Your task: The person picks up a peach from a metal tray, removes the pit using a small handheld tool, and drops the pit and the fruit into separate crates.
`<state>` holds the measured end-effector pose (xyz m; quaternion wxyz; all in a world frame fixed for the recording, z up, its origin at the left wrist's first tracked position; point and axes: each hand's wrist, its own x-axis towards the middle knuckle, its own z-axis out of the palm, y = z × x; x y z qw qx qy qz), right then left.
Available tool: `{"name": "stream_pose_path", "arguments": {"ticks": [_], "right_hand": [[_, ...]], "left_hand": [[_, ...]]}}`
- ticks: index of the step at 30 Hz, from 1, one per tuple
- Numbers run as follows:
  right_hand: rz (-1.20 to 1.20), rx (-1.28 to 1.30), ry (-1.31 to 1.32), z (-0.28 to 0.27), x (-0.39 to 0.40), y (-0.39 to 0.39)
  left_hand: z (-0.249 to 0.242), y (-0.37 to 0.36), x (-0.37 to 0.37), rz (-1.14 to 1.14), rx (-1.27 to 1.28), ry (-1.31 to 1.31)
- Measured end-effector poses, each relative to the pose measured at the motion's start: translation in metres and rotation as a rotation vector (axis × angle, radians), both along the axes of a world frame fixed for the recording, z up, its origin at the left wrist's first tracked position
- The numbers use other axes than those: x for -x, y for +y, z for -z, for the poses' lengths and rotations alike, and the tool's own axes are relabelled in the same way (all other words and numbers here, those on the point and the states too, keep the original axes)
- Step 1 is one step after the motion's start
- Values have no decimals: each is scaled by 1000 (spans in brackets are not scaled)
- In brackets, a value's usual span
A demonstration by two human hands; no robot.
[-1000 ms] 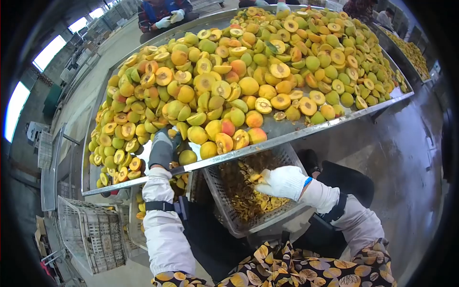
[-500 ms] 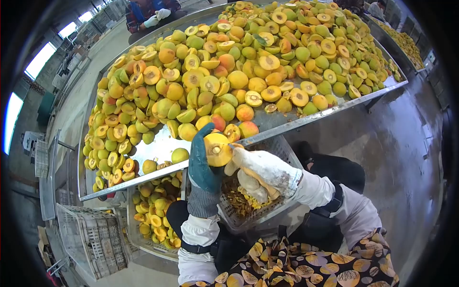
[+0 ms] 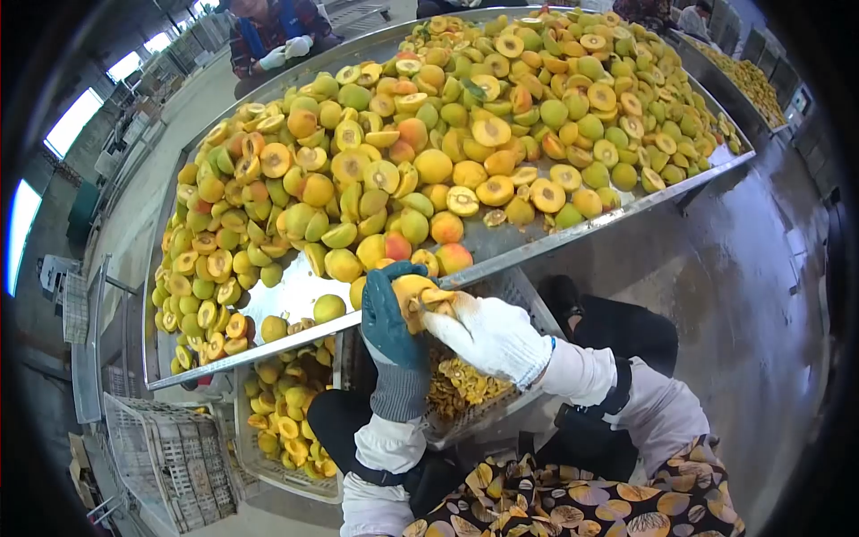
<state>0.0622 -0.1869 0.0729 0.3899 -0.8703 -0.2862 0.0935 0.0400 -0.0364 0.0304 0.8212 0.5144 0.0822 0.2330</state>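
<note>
My left hand (image 3: pixel 390 313), in a green coated glove with a grey cuff, is closed round a halved yellow peach (image 3: pixel 413 295). My right hand (image 3: pixel 494 338), in a white knit glove, is pressed against the fruit's cut face from the right. Its fingers are bent round something that I cannot make out. Both hands are just in front of the metal table's edge (image 3: pixel 259 348), above a crate (image 3: pixel 523 291) with yellow-brown scraps (image 3: pixel 467 387). Many peach halves (image 3: pixel 433 166) are heaped on the table.
Below the table at left, another crate (image 3: pixel 284 480) holds peach halves. Stacked pale crates (image 3: pixel 183 461) stand farther left. Across the table is a person (image 3: pixel 273 40) with white gloves. A second fruit-covered table (image 3: pixel 743 80) is at the upper right.
The peach half has tilted, so its pit side no longer faces me. My right hand has turned and now lies against the cut face. Both hands appear slightly lower in view.
</note>
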Motion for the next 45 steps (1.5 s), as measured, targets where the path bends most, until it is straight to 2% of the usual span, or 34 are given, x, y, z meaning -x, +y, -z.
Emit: {"name": "stream_pose_path", "arguments": {"ticks": [2, 3, 6, 9, 12, 13, 16, 17, 20, 21, 24, 27, 30, 33, 36, 39, 42, 43, 45], "right_hand": [[-103, -10, -177, 6, 0, -1], [-156, -19, -269, 9, -3, 0], [-165, -226, -196, 14, -9, 8], [-219, -206, 626, -17, -15, 6], [-241, -442, 1164, -14, -12, 3], [-241, -482, 1191, -14, -11, 6], [-251, -426, 1145, -22, -11, 6], [-348, -318, 1006, -22, -16, 3], [-477, -203, -24, 6, -22, 4], [-534, -124, -127, 12, -25, 2], [-520, -46, -131, 14, -26, -2], [-350, -138, 745, -1, -27, 1], [-438, -254, 1035, -15, -29, -12], [-364, -267, 235, 10, -24, -4], [-265, -328, 898, 3, -19, -12], [-334, -764, 1605, -2, -6, -22], [-379, -854, 1753, 10, -9, -23], [-374, -776, 1663, 10, -11, -27], [-358, -626, 1489, 6, -15, -33]], "left_hand": [[-8, -5, 3, -61, -228, 38], [-16, -8, 4, -62, -155, 30], [-36, -19, 8, -151, -370, 58], [-36, -19, 10, -173, -339, 15], [-35, -18, 14, -202, -390, 8], [-33, -18, 15, -208, -355, -27], [-20, -17, 15, -224, -303, -105], [-17, -17, 13, -229, -323, -113], [-21, -18, 14, -251, -501, -63], [-25, -18, 15, -257, -582, -36], [-32, -15, 13, -89, -386, 56], [-31, -13, 11, -95, -466, 86], [-24, -9, 9, -241, -864, -95], [-33, -9, 6, -21, -778, -5], [-30, -17, 6, 58, -563, 51], [-27, -13, 9, 49, -669, -95], [-32, -6, 5, 293, -527, -56], [-38, -7, 5, 344, -471, -37], [-46, -5, 3, 399, -576, -5]]}}
